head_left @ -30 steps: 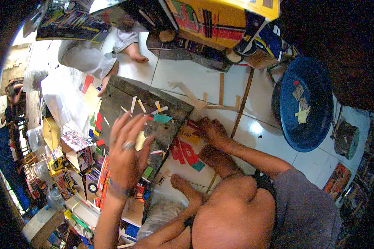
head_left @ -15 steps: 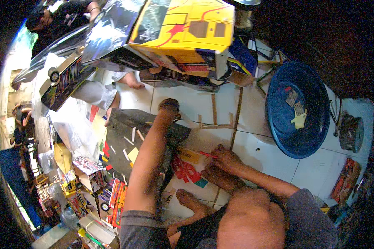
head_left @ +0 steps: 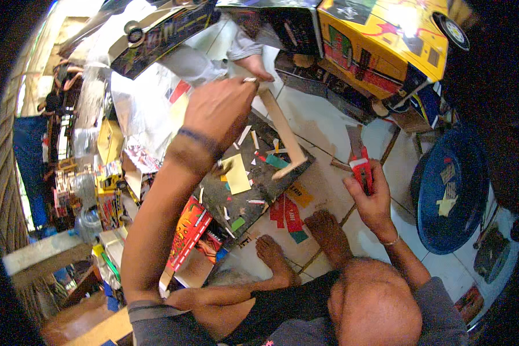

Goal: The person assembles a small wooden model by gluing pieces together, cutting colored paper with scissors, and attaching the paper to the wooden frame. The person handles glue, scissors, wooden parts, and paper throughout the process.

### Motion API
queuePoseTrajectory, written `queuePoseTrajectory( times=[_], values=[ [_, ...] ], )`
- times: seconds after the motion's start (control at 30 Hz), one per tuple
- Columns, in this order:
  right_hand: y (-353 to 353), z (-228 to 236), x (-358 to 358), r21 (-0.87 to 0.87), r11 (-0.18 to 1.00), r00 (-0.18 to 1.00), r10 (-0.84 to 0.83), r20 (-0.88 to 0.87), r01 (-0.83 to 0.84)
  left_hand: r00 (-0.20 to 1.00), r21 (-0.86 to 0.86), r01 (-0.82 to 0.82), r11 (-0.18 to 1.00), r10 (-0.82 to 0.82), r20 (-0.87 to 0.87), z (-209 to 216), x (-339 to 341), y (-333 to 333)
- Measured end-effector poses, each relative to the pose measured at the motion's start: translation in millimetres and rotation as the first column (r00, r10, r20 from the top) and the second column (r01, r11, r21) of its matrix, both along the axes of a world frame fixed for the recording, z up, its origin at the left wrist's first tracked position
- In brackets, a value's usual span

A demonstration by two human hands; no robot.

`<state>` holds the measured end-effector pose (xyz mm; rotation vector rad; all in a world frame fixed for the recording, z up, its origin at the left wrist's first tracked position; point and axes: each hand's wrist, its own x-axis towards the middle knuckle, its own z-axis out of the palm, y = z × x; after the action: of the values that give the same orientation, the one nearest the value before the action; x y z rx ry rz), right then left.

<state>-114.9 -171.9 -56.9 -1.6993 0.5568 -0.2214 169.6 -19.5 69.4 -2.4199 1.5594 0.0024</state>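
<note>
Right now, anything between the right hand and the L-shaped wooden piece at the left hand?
Nothing visible; a gap separates the right hand, holding a red cutter, from the wooden piece, with floor tiles below.

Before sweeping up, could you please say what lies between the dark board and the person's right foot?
In the head view, red pieces, a yellow piece and a teal piece lie on the tiles.

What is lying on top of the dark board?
On the board: a yellow sheet, a teal scrap, a green scrap and white strips. The wooden piece in the left hand hides part of it; what is behind cannot be seen.
</note>
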Motion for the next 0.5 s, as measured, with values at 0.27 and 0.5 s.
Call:
queuePoseTrajectory(
  times=[0.27, 0.5],
  values=[
    [46.3, 20.9, 55.0, 0.626, 0.698, 0.932, 0.327, 0.156, -0.349, 0.892, -0.118, -0.415, 0.902, 0.378, -0.249, 37.3, -145.6, 121.0],
    [73.8, 27.1, 38.5, 0.808, 0.48, 0.806, 0.592, -0.012, -0.341, 0.647, -0.314, -0.753, 0.578, 0.562, -0.515, 2.7, -223.3, 128.8]
  ],
)
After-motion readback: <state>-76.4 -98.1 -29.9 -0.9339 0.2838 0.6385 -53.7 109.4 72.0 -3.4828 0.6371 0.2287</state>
